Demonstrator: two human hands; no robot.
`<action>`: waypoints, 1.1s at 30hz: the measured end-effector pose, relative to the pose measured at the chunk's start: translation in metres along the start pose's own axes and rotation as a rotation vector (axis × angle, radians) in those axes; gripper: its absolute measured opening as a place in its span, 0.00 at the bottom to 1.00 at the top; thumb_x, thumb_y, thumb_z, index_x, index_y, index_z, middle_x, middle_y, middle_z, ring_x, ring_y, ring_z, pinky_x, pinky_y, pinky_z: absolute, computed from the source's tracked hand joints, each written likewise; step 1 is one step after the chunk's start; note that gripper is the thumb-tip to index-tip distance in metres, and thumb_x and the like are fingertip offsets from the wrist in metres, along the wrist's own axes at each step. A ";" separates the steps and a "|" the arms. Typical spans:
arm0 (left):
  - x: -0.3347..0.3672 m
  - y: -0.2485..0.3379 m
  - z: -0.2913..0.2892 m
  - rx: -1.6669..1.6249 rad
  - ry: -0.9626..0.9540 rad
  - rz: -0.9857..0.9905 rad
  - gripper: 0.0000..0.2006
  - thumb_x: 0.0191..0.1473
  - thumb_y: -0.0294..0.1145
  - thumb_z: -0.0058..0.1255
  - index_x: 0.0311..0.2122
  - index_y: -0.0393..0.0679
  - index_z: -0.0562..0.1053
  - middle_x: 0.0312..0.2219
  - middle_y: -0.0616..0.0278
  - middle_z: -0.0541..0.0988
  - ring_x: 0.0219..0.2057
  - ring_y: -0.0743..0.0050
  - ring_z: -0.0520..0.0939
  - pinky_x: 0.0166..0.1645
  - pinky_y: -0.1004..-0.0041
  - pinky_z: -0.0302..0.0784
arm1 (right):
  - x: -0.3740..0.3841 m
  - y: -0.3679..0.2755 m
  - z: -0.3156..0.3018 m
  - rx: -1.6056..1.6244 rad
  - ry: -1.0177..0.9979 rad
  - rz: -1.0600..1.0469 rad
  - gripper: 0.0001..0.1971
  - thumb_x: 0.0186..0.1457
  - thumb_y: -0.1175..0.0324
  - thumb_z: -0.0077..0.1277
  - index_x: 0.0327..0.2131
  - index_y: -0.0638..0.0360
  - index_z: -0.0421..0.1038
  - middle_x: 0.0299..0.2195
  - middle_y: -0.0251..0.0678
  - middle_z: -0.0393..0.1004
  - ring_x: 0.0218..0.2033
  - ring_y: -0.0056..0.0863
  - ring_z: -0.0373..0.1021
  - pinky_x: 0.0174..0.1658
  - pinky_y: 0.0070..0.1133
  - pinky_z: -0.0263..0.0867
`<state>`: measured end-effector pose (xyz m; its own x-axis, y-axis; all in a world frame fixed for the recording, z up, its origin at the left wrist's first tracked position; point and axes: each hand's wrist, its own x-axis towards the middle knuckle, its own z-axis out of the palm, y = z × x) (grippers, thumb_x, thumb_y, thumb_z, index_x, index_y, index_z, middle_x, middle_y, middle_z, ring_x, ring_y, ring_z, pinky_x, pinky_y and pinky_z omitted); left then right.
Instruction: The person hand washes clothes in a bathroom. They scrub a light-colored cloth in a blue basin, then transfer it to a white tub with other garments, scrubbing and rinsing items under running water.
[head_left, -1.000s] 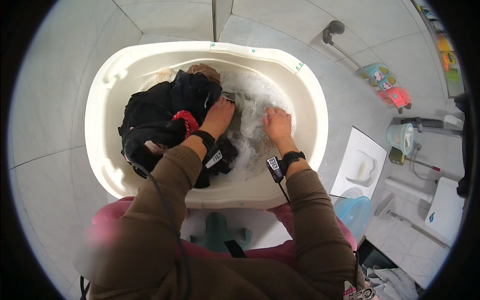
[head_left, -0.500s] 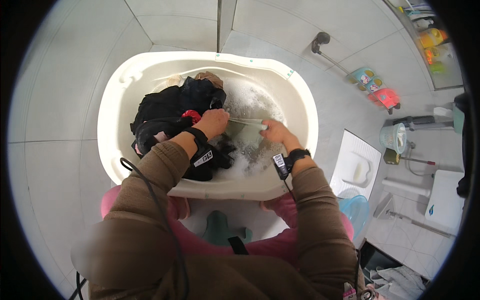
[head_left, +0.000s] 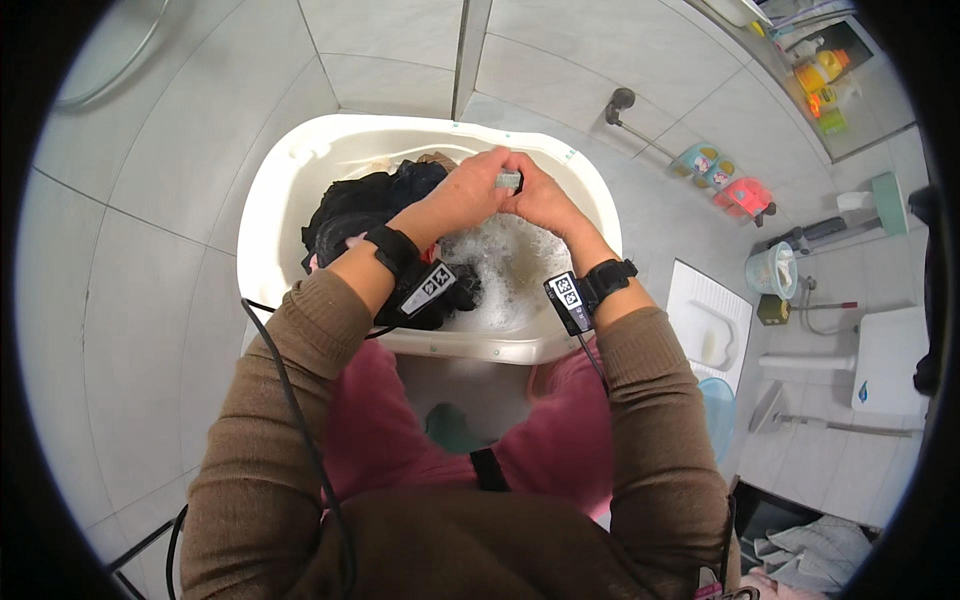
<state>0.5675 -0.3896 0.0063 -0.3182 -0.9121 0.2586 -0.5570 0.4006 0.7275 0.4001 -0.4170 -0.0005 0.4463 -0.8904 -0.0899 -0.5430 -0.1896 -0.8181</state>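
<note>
My left hand (head_left: 468,196) and my right hand (head_left: 545,206) meet above the far half of a cream plastic tub (head_left: 256,225). Both are closed round a small, pale grey-green wet cloth (head_left: 509,179); only a bit of it shows between the fingers, the rest hidden in my grip. Below them lies foamy, cloudy water (head_left: 505,285). A heap of dark wet clothes (head_left: 365,200) fills the tub's left side, partly covered by my left forearm. A bit of red fabric peeks out beside my left wrist.
Tiled walls rise behind and left of the tub. To the right are a white squat toilet (head_left: 705,325), a light blue basin (head_left: 716,415), a small bucket (head_left: 772,275) and wall-hung slippers (head_left: 745,199). Bottles (head_left: 822,70) stand on a shelf. A black cable runs along my left arm.
My hands have come together and moved up, toward the tub's far side. The pale cloth, stretched between them before, is now bunched in my grip. The view has shifted a little.
</note>
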 end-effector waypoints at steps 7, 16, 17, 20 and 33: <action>-0.010 0.013 -0.025 -0.512 0.082 -0.327 0.22 0.60 0.48 0.46 0.54 0.45 0.68 0.43 0.62 0.74 0.48 0.74 0.70 0.52 0.74 0.66 | -0.026 -0.054 0.008 0.200 0.058 0.204 0.19 0.48 0.68 0.59 0.44 0.64 0.69 0.30 0.41 0.76 0.23 0.24 0.74 0.29 0.23 0.70; -0.040 -0.007 0.002 -1.173 -0.327 -0.612 0.31 0.62 0.62 0.29 0.55 0.44 0.65 0.46 0.62 0.75 0.43 0.68 0.77 0.48 0.67 0.73 | -0.023 -0.069 -0.024 0.755 0.190 0.225 0.17 0.53 0.72 0.55 0.45 0.67 0.66 0.32 0.38 0.74 0.25 0.22 0.72 0.30 0.15 0.72; -0.041 -0.009 0.004 -1.198 -0.321 -0.644 0.32 0.62 0.62 0.28 0.55 0.44 0.65 0.46 0.62 0.75 0.43 0.68 0.77 0.46 0.67 0.74 | -0.020 -0.065 -0.026 0.767 0.238 0.223 0.16 0.53 0.73 0.55 0.44 0.67 0.66 0.32 0.38 0.74 0.26 0.22 0.72 0.31 0.16 0.72; -0.038 -0.008 0.007 -1.291 -0.299 -0.735 0.32 0.61 0.64 0.25 0.55 0.47 0.64 0.46 0.63 0.75 0.40 0.68 0.77 0.40 0.66 0.77 | -0.016 -0.055 -0.025 0.622 0.322 0.156 0.16 0.50 0.72 0.56 0.42 0.64 0.68 0.32 0.38 0.75 0.25 0.22 0.72 0.31 0.19 0.70; -0.026 -0.004 -0.029 -1.248 -0.345 -0.686 0.15 0.52 0.46 0.59 0.41 0.53 0.71 0.31 0.75 0.70 0.28 0.85 0.69 0.29 0.81 0.66 | -0.046 -0.052 -0.023 -0.123 0.176 -0.271 0.31 0.42 0.84 0.49 0.53 0.47 0.66 0.55 0.37 0.65 0.53 0.40 0.64 0.49 0.28 0.67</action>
<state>0.6002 -0.3697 0.0146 -0.5338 -0.7511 -0.3885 0.2827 -0.5915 0.7551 0.3914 -0.3753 0.0589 0.4620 -0.8567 0.2295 -0.5079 -0.4677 -0.7234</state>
